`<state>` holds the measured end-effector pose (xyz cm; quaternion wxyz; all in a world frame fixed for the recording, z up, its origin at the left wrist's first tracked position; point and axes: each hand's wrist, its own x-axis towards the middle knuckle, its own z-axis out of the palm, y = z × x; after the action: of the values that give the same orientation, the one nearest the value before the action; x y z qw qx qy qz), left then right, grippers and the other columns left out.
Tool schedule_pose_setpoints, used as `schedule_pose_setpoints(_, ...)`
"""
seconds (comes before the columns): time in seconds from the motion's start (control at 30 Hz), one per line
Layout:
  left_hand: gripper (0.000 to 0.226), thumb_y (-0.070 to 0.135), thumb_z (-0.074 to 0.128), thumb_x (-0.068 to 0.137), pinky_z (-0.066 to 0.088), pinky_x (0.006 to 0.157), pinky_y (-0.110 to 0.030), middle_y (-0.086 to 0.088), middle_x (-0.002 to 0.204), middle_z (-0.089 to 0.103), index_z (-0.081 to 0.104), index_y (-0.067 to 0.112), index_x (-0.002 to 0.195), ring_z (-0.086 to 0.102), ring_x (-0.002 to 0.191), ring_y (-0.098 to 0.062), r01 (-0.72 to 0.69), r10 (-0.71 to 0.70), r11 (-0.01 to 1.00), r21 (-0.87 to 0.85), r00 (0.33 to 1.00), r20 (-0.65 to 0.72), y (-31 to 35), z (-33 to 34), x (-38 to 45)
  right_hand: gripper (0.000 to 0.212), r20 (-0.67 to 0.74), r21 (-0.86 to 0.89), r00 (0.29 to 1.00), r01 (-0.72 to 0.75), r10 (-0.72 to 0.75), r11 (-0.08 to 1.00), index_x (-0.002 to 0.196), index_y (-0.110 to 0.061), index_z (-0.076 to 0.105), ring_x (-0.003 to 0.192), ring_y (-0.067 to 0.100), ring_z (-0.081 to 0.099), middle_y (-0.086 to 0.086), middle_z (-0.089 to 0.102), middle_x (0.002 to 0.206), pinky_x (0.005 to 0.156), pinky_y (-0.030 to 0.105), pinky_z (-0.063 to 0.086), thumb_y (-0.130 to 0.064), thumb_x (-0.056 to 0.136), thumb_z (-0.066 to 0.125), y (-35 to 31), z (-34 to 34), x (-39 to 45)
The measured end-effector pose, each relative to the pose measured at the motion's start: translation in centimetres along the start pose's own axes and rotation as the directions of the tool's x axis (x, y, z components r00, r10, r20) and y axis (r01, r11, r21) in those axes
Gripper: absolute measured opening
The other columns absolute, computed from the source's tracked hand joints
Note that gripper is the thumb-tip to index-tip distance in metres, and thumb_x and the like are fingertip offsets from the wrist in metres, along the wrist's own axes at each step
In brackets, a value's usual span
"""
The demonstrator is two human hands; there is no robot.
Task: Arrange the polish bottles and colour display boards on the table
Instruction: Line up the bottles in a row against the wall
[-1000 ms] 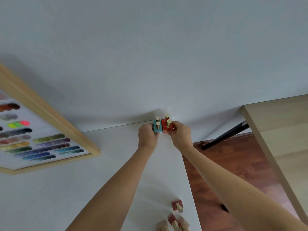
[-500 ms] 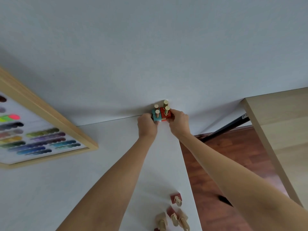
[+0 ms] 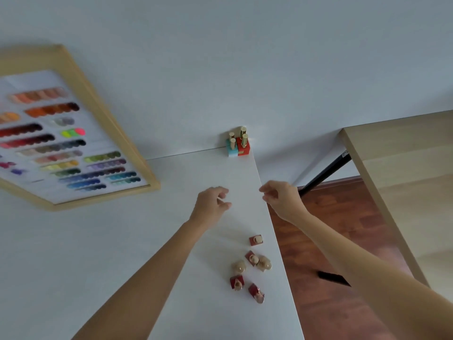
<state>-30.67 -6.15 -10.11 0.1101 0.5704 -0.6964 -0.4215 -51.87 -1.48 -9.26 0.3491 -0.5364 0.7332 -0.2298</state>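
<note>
Bottles, polish, loose group [image 3: 250, 271]: six or so on the white worktop [image 3: 122, 253], below and nearer the wearer than both hands, close to the worktop's right edge. Likely small, rigid, light, glass-bodied and breakable; best pinched across the square body, not the cap. Caps face the camera, so long axes probably upright. Arranged block of four [image 3: 237, 143]: beyond the hands, at the far corner, upright. Left hand [image 3: 210, 204]: half-curled, empty. Right hand [image 3: 282, 200]: loosely curled, empty. Colour display board [image 3: 68, 143]: far left of the left hand, leaning against the wall.
</note>
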Motion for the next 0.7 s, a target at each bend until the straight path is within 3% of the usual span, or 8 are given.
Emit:
schedule_pose_setpoints(0.1, 0.026, 0.003, 0.063, 0.084, 0.045, 0.076, -0.012, -0.007, 0.107, 0.068, 0.068, 0.012, 0.108, 0.061, 0.082, -0.010, -0.031, 0.028, 0.999, 0.024, 0.993, 0.118, -1.2, 0.3, -4.9, 0.021, 0.093, -0.025, 0.995, 0.028, -0.025, 0.999, 0.090, -0.015, 0.070, 0.082, 0.008, 0.066, -0.006, 0.070, 0.089, 0.086, 0.026, 0.054, 0.002, 0.082, 0.061, 0.5, -0.5, -4.2)
schedule_pose_setpoints(0.17, 0.031, -0.003, 0.054, 0.085, 0.043, 0.072, -0.003, -0.004, 0.109, 0.068, 0.069, 0.013, 0.106, 0.061, 0.085, -0.010, -0.059, 0.048, 0.997, 0.055, 0.982, 0.183, -1.8, 0.7, -8.0, 0.026, 0.179, -0.045, 0.983, 0.055, -0.046, 0.997, 0.096, -0.021, 0.069, 0.082, 0.007, 0.066, -0.006, 0.069, 0.097, 0.084, 0.028, 0.055, 0.000, 0.082, 0.062, 0.4, -0.5, -6.4)
schedule_pose_setpoints(0.33, 0.052, -0.007, 0.053, 0.080, 0.042, 0.066, -0.002, 0.000, 0.123, 0.057, 0.057, 0.021, 0.124, 0.057, 0.099, -0.012, -0.126, 0.093, 0.989, 0.082, 0.941, 0.326, -2.7, 2.1, -12.9, 0.035, 0.318, -0.117, 0.945, 0.119, -0.077, 0.986, 0.112, -0.033, 0.064, 0.088, 0.009, 0.064, -0.003, 0.060, 0.112, 0.079, 0.022, 0.053, -0.011, 0.085, 0.067, -0.3, 0.5, -8.9)
schedule_pose_setpoints(0.4, 0.061, -0.006, 0.058, 0.077, 0.041, 0.068, -0.002, 0.002, 0.125, 0.052, 0.051, 0.024, 0.130, 0.052, 0.102, -0.009, -0.168, 0.136, 0.984, 0.061, 0.928, 0.347, -2.5, 2.5, -13.7, 0.027, 0.300, -0.130, 0.951, 0.122, -0.079, 0.984, 0.108, -0.027, 0.068, 0.085, 0.012, 0.065, -0.002, 0.063, 0.111, 0.079, 0.020, 0.051, -0.015, 0.084, 0.069, -0.7, 1.0, -9.4)
schedule_pose_setpoints(0.47, 0.067, -0.001, 0.067, 0.072, 0.040, 0.074, -0.006, 0.001, 0.124, 0.051, 0.047, 0.024, 0.131, 0.050, 0.104, -0.011, -0.190, 0.153, 0.979, 0.072, 0.923, 0.354, -2.2, 3.1, -14.4, 0.018, 0.262, -0.157, 0.961, 0.131, -0.087, 0.979, 0.101, -0.021, 0.070, 0.082, 0.014, 0.064, 0.001, 0.067, 0.106, 0.072, 0.010, 0.044, -0.018, 0.083, 0.071, -1.0, 1.5, -9.7)
schedule_pose_setpoints(0.57, 0.075, 0.013, 0.079, 0.065, 0.049, 0.083, -0.028, -0.002, 0.122, 0.048, 0.040, 0.022, 0.127, 0.053, 0.102, -0.018, -0.121, 0.078, 0.984, 0.129, 0.952, 0.297, -2.1, 4.2, -15.3, 0.014, 0.233, -0.216, 0.968, 0.145, -0.093, 0.966, 0.097, -0.016, 0.070, 0.081, 0.017, 0.062, 0.005, 0.069, 0.098, 0.069, 0.012, 0.042, -0.017, 0.083, 0.071, -1.3, 2.0, -10.3)
schedule_pose_setpoints(0.63, 0.074, 0.018, 0.081, 0.065, 0.047, 0.083, -0.026, -0.002, 0.121, 0.046, 0.038, 0.020, 0.126, 0.053, 0.101, -0.017, -0.092, 0.056, 0.988, 0.122, 0.962, 0.266, -2.3, 4.9, -15.9, 0.016, 0.249, -0.223, 0.966, 0.127, -0.070, 0.966, 0.099, -0.012, 0.070, 0.083, 0.021, 0.066, 0.008, 0.070, 0.098, 0.071, 0.021, 0.051, -0.016, 0.084, 0.069, -1.6, 2.1, -10.6)
schedule_pose_setpoints(0.7, 0.065, 0.016, 0.076, 0.071, 0.040, 0.078, -0.015, -0.003, 0.119, 0.046, 0.040, 0.021, 0.125, 0.051, 0.096, -0.012, -0.121, 0.088, 0.986, 0.113, 0.961, 0.261, -2.3, 5.5, -16.2, 0.019, 0.267, -0.220, 0.962, 0.113, -0.052, 0.969, 0.101, -0.011, 0.069, 0.084, 0.022, 0.068, 0.010, 0.070, 0.100, 0.070, 0.024, 0.055, -0.019, 0.083, 0.070, -1.9, 2.1, -10.8)
